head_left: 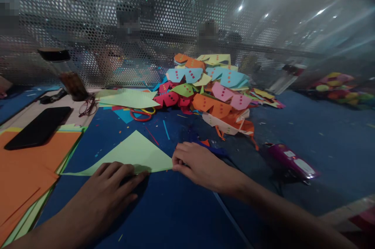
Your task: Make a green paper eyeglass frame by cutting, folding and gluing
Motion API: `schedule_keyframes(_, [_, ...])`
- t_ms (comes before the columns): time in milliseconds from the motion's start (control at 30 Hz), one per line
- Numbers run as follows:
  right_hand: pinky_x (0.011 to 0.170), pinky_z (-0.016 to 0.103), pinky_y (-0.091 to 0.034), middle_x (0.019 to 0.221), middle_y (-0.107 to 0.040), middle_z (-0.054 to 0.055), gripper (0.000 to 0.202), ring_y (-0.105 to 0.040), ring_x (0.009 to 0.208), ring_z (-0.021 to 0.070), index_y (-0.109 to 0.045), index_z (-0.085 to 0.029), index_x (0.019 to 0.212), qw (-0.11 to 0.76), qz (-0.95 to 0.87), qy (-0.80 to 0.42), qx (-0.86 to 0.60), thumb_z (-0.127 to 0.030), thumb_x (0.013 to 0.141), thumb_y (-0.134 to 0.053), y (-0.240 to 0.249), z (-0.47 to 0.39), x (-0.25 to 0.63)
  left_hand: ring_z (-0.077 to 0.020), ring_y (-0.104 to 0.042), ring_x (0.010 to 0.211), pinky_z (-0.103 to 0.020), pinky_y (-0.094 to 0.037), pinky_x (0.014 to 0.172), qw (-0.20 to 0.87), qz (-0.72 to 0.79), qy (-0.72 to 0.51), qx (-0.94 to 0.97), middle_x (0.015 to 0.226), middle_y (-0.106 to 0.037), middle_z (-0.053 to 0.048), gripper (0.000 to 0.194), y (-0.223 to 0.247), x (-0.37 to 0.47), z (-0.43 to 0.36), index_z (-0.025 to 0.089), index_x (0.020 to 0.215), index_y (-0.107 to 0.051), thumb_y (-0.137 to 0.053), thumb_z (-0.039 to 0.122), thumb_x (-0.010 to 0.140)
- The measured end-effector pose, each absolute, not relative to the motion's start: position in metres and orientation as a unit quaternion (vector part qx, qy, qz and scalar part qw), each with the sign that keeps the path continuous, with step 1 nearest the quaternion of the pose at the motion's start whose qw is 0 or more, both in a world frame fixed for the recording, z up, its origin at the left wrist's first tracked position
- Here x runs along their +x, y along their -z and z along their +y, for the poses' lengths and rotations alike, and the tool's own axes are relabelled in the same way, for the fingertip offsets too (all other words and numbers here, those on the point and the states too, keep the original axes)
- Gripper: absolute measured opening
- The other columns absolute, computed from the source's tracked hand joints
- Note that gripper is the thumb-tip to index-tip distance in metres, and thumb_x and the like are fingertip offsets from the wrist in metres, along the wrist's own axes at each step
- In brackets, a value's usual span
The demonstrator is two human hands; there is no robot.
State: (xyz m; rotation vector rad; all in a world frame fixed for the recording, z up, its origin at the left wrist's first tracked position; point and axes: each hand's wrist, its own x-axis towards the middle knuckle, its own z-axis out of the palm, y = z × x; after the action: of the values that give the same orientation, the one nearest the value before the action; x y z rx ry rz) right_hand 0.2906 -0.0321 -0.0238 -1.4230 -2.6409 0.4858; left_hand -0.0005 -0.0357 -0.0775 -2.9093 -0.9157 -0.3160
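Observation:
A pale green sheet of paper (133, 151), folded to a triangle, lies on the blue tabletop with its point away from me. My left hand (109, 188) rests along the near folded edge, fingers stretched out and apart. My right hand (193, 163) pinches the triangle's right corner between thumb and curled fingers. Beyond the paper are scissors with red handles (141, 115), partly under more pale green paper (125, 98).
Colourful cut paper shapes (213, 93) are heaped at the back. Orange sheets (26, 171) and a black phone (39, 128) lie left, near glasses (87, 106) and a jar of dark liquid (72, 79). A purple pouch (293, 163) sits right. Perforated metal (164, 18) rises behind.

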Motion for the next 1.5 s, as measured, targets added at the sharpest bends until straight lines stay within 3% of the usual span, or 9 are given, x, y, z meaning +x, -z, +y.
schedule_keyframes(500, [0.085,0.032,-0.039,0.099,-0.069,0.003,0.009,-0.061,0.094,0.0185,-0.066,-0.018,0.089,0.016,-0.860,-0.180,-0.477,-0.023,0.096,-0.063,0.015,-0.030,0.293,-0.0225,-0.058,0.095,-0.038,-0.043,0.083,0.045,-0.303,0.103,-0.946,0.112,-0.067,-0.002,0.043,0.080,-0.002,-0.035,0.035,0.137,-0.054,-0.060,0.029,0.095])
schedule_keyframes(1500, [0.084,0.036,-0.034,0.103,-0.065,0.004,0.018,-0.053,0.098,0.0210,-0.066,-0.019,0.085,0.022,-0.872,-0.133,-0.471,-0.023,0.099,-0.055,0.012,-0.032,0.300,-0.0236,-0.058,0.096,-0.039,-0.043,0.082,0.036,-0.302,0.099,-0.947,0.113,-0.067,-0.003,0.046,0.080,-0.002,-0.035,0.035,0.138,-0.052,-0.062,0.028,0.094])
